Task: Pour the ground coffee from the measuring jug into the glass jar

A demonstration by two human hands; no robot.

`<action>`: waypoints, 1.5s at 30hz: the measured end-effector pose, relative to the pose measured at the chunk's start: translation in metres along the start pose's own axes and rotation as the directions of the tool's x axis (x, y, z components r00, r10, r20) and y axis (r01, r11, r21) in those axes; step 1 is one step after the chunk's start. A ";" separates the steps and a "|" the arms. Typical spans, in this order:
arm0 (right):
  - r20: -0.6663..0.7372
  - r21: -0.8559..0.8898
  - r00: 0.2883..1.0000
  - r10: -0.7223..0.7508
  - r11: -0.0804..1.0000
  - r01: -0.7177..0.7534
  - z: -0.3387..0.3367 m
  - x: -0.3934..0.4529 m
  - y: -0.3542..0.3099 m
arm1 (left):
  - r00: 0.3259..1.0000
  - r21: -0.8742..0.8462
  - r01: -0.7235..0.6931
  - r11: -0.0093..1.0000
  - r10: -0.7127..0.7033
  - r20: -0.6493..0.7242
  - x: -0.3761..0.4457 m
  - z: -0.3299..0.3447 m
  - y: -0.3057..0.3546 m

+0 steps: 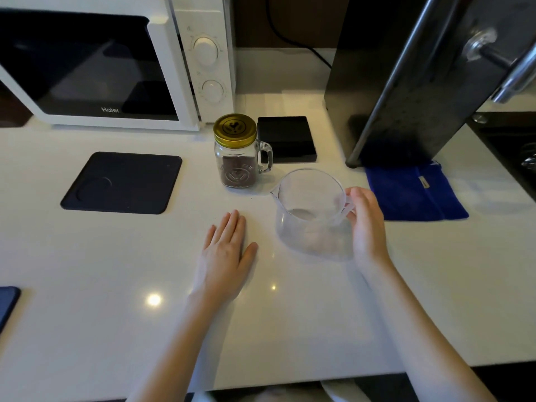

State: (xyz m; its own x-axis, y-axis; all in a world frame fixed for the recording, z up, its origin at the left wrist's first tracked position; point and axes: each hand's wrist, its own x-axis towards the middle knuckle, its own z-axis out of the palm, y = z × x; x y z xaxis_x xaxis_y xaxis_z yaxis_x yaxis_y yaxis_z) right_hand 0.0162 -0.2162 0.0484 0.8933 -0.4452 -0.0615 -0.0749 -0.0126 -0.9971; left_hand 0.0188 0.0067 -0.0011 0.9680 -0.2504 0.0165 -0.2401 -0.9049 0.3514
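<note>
My right hand [366, 224] is closed around the handle of the measuring jug [311, 211], which stands on the white surface [116, 256] with its spout turned toward the glass jar [238, 158]. My left hand [227, 250] lies flat and spread on the surface, holding nothing. The jar stands just beyond the jug with brown grounds in its lower half and its gold lid [235, 129] on top. The jug looks almost empty, though through the clear plastic I cannot rule out a thin film at the bottom. If anything remains to pour, the lid is the trouble: tipping onto it would scatter grounds across the surface. Lifting carelessly, I could also knock the jar's handle.
</note>
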 end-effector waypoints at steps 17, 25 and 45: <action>-0.066 0.123 0.995 0.075 0.990 -0.067 0.018 0.048 -0.025 | 1.000 -0.001 0.009 1.000 -0.009 0.008 0.000 -0.003 0.001; -0.047 0.140 0.996 0.073 0.988 -0.065 0.036 0.092 -0.029 | 1.000 -0.017 0.017 1.000 -0.016 0.010 0.001 -0.004 0.001; 0.121 -0.390 0.957 -0.265 0.874 0.291 0.023 0.090 -0.056 | 1.000 -0.031 0.019 0.999 -0.019 -0.003 0.001 -0.004 0.001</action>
